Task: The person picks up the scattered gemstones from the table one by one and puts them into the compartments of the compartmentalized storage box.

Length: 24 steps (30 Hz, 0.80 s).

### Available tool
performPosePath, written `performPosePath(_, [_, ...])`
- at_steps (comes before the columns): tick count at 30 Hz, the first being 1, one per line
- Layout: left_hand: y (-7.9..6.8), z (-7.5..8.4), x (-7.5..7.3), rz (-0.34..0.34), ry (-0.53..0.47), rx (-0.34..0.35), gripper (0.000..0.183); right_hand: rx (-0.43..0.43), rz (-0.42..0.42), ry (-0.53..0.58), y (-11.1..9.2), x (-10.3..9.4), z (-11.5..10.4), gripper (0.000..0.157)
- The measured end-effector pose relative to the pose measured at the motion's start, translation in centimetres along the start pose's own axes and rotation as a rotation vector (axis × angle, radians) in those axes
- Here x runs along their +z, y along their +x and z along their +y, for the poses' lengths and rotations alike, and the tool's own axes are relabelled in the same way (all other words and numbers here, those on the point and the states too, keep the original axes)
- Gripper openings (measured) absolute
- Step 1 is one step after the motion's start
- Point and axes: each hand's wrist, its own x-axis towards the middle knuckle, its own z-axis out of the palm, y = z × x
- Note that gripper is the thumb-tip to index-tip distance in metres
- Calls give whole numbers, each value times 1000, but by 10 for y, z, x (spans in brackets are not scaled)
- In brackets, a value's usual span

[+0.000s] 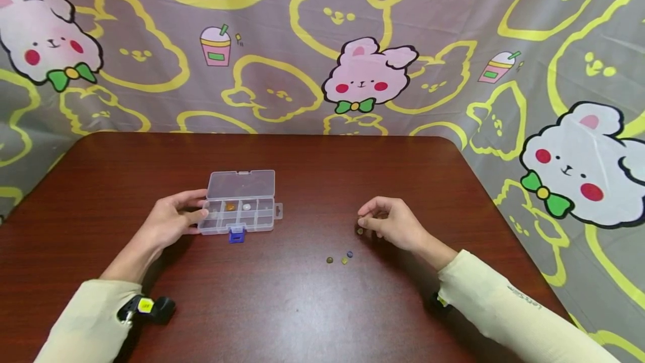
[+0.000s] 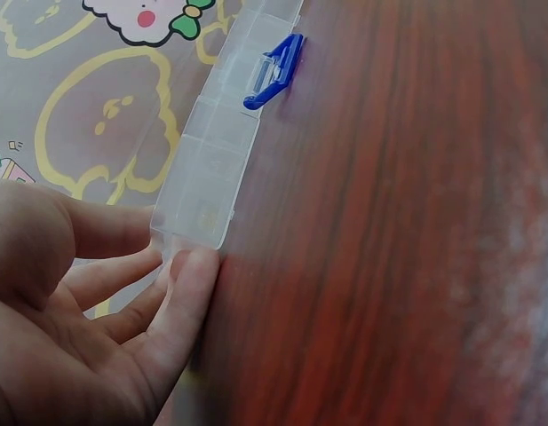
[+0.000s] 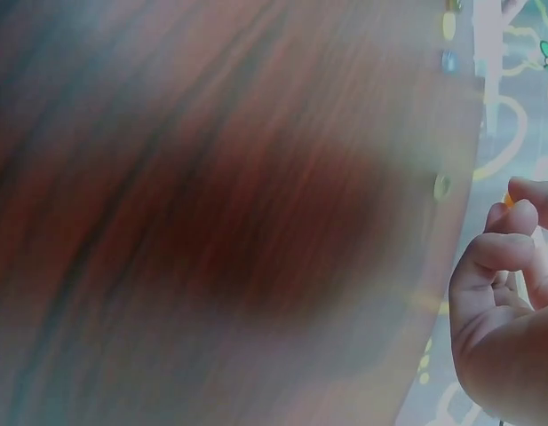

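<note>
Left grip: your left hand (image 1: 171,220) pinches the end of the box (image 1: 262,227) nearest it, thumb at the front corner and fingers round the end and back; probably to stop so light a case from sliding.
Box: upright on the table (image 1: 302,184), just inside your left grip and well apart from your right; at that end, your left hand leaves the compartments uncovered from above.
Lid: the lid (image 1: 242,185) is folded back, away from you, so it does not block the compartments.
Clasp: the blue clasp (image 1: 237,236) hangs unfastened at the front, inward from your left thumb.
Stored stones: an amber stone (image 1: 230,206) and a white stone (image 1: 246,206) sit in separate back-row compartments, apparently sorted singly.
Right grip: your right hand (image 1: 390,223) pinches an orange stone (image 3: 509,201) between thumb and forefinger, a fingertip hold that suits something so small.
Loose stones: a green stone (image 1: 360,231) lies just under your right fingertips; a dark stone (image 1: 330,260), yellow stone (image 1: 345,261) and blue stone (image 1: 350,254) lie nearer you and inward, probably grouped for easy reach.
</note>
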Motion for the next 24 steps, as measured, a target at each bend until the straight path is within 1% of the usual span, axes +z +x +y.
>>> performPosePath(12, [2,-1,0,6,-5,3,55,22,-37,148,2,29,-14,12])
performPosePath(19, [1,-1,1,-2,-3,6,55,57,-28,212,5,47,-28,15])
performPosePath(24, [1,-2,0,0,-4,3,55,82,-35,285,9,60,-36,18])
